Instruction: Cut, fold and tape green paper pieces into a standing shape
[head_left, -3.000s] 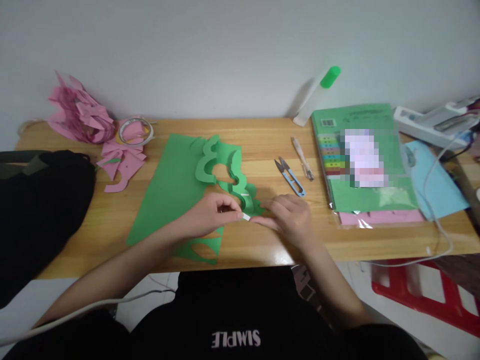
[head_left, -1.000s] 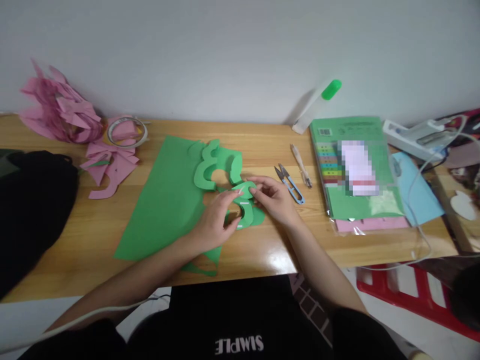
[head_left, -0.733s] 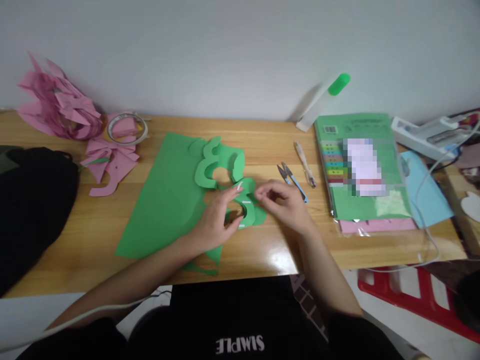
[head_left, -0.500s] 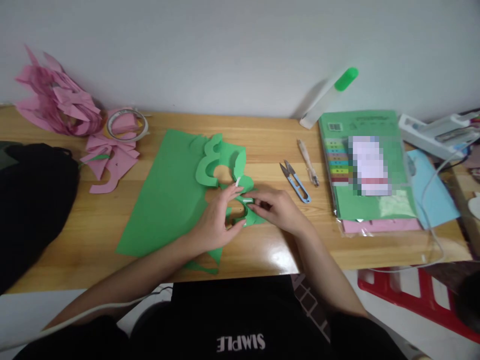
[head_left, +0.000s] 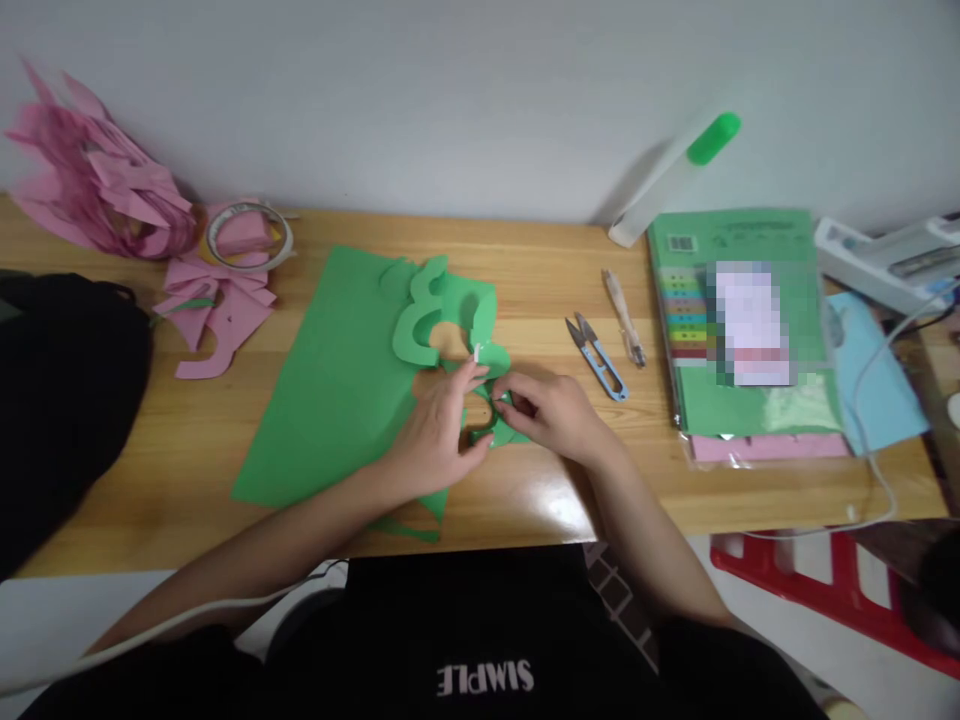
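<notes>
Curled green paper cutouts (head_left: 417, 335) lie on the wooden table, partly over a large green sheet (head_left: 322, 390). My left hand (head_left: 435, 430) rests on the cutouts, thumb and fingers apart, pressing the paper near its lower curved piece (head_left: 484, 435). A narrow white strip (head_left: 476, 352) shows by its fingertips. Across from it, my right hand (head_left: 551, 415) is closed in a pinch at the edge of that piece. What sits between its fingertips is too small to make out. Blue-handled thread snips (head_left: 598, 358) lie to the right of my hands.
Beside the snips is a pen (head_left: 624, 318). Further right lie a pack of coloured paper (head_left: 750, 410), a blurred-out item (head_left: 750, 320) and blue paper (head_left: 885, 385). Pink paper pieces (head_left: 217, 315) and a tape roll (head_left: 281, 250) are at left, near a black bag (head_left: 67, 400).
My right fingertips have moved slightly left over the white strip on the lower green piece, which is now mostly covered. The whole view has shifted a little.
</notes>
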